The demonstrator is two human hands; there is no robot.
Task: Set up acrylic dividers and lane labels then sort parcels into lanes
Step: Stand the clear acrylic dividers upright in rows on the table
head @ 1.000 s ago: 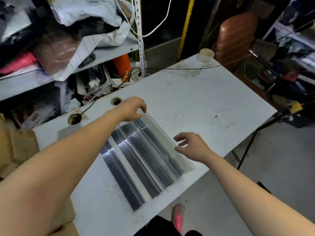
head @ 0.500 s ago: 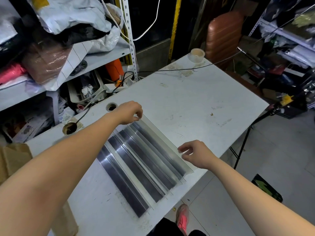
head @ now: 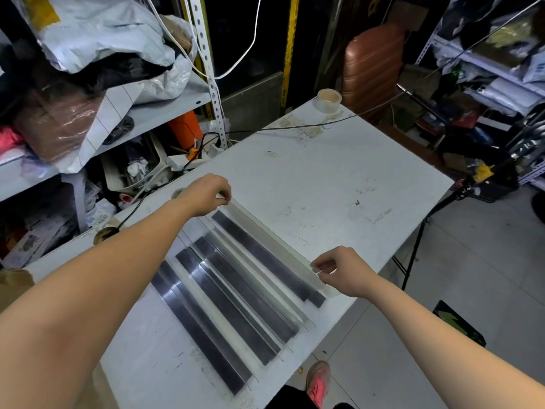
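Several clear acrylic dividers (head: 236, 293) lie side by side on the white table (head: 339, 178), running from far left to near right. The rightmost divider (head: 271, 237) stands slightly apart from the rest. My left hand (head: 206, 194) pinches its far end. My right hand (head: 342, 271) pinches its near end by the table's front edge. No labels or parcels are visible on the table.
A roll of clear tape (head: 327, 98) sits at the table's far corner, with a cable (head: 295, 126) crossing the far end. Cluttered shelves (head: 118, 113) stand to the left, a tripod leg (head: 413, 252) to the right, my pink shoe (head: 317, 382) below.
My right hand came down onto the near end of the rightmost divider and closed on it. With both hands on it, that divider has shifted right, away from the others.
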